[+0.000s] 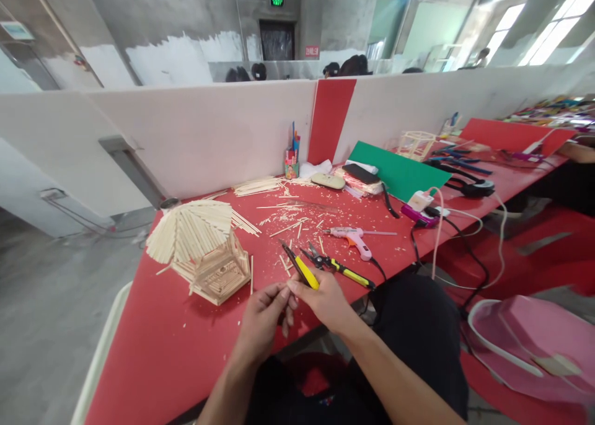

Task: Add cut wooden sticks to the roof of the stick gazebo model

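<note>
A yellow utility knife [307,272] with a dark front end lies in my right hand [328,298], tip pointing away from me. My left hand [264,316] is closed in a pinch, its fingertips meeting those of the right; whatever is between them is too small to make out. Left of the hands stands a small pavilion model [218,276] built of thin wooden sticks, with a sloped stick roof [188,230]. Just beyond the knife lie cutting pliers [341,269] with yellow-and-black handles. A pink glue gun [353,239] rests behind them, a glue stick in its back.
Loose wooden sticks [258,186] and scraps cover the back of the red table [153,350]. A pen cup [292,166], a beige case [328,181] and a green board [395,171] stand near the white partition [223,127]. Cables [434,245] hang over the right edge, near a pink bag [534,344].
</note>
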A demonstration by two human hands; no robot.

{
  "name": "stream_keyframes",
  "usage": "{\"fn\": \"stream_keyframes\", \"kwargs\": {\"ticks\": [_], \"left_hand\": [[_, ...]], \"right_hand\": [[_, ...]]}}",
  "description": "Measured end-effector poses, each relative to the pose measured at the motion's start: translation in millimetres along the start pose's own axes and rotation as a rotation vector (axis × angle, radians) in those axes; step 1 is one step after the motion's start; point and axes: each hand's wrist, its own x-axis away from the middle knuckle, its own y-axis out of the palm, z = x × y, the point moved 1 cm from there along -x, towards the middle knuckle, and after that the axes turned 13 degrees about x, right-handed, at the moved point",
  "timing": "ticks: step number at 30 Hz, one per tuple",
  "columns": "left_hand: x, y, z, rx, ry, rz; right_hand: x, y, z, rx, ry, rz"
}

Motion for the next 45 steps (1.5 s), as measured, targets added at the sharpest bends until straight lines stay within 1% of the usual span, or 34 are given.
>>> {"fn": "stream_keyframes", "kwargs": {"ticks": [2, 4, 5, 8, 11, 18, 22, 33, 35, 41, 45], "left_hand": [[-1.1, -1.4, 0.5, -0.01, 0.057, 0.045], [-1.6, -3.5, 2.0, -0.002, 0.112, 0.099], [-1.6, -4.4, 3.2, -0.003, 0.136, 0.122], [-0.6, -4.9, 6.6, -0.062, 0.183, 0.14], [0.7, -3.4, 8.1, -0.127, 0.207, 0.143], [4.4, -1.7, 8.7, -0.14, 0.229, 0.128], [7.7, -3.7, 10.5, -0.154, 0.255, 0.158], [13.4, -3.2, 15.0, -0.265, 0.303, 0.146], [15.2, -3.0, 15.4, -0.25, 0.295, 0.153], [18.2, -2.3, 13.9, -0.157, 0.261, 0.15], [16.8, -4.9, 11.4, -0.096, 0.243, 0.139]], "right_hand": [[5.4, -3.8, -2.8, 0.121, -0.03, 0.087], [14.6, -8.3, -5.9, 0.303, -0.102, 0.174], [20.1, -10.3, -6.8, 0.398, -0.149, 0.196], [35.4, -13.7, -6.1, 0.655, -0.265, 0.197], [43.5, -14.4, -3.0, 0.803, -0.304, 0.207], [47.1, -16.0, -6.6, 0.829, -0.307, 0.174], [50.2, -18.6, -7.8, 0.821, -0.319, 0.184], [53.0, -23.6, -8.6, 0.825, -0.363, 0.167], [53.5, -24.7, -7.0, 0.849, -0.369, 0.178], [54.9, -28.9, -3.8, 0.956, -0.459, 0.281], [53.8, -30.8, -4.0, 0.957, -0.465, 0.27]]}}
